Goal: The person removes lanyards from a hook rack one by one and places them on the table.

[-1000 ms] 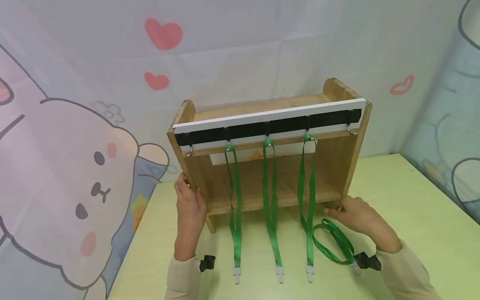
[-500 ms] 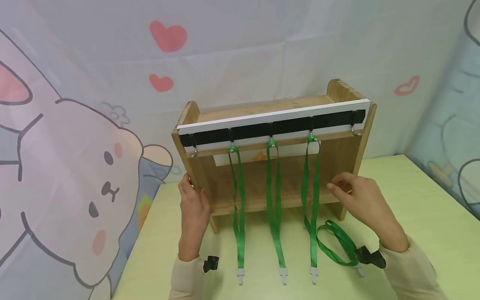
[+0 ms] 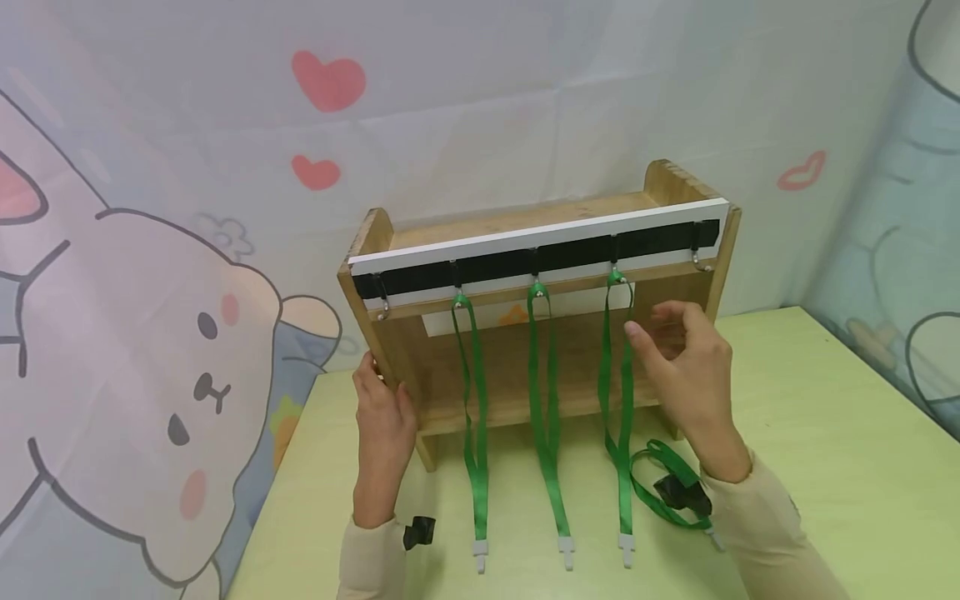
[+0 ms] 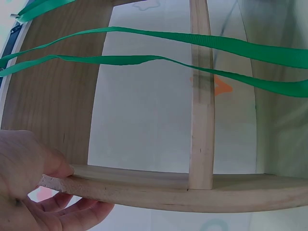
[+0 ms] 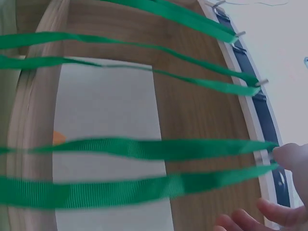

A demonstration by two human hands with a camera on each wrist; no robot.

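Note:
A wooden rack (image 3: 525, 410) stands on the table with a black and white hook strip (image 3: 573, 253) across its top front. Three green lanyards hang from its middle hooks, the rightmost lanyard (image 3: 624, 467) nearest my right hand. My left hand (image 3: 384, 425) grips the rack's left side panel; in the left wrist view, the thumb and fingers of that hand (image 4: 43, 187) lie on either side of the panel edge (image 4: 144, 197). My right hand (image 3: 693, 367) is raised before the rack's right part, fingers apart and bent, holding nothing. A fourth green lanyard (image 3: 667, 508) lies looped on the table.
The outermost hooks, left (image 3: 384, 308) and right (image 3: 699, 262), carry nothing. The pale yellow-green table (image 3: 810, 433) extends right of the rack. Behind stands a patterned cloth backdrop (image 3: 480, 150). Black devices are strapped at both wrists.
My right hand has moved up and left from the rack's lower right corner to beside the rightmost hanging lanyard. My left hand keeps its place on the side panel.

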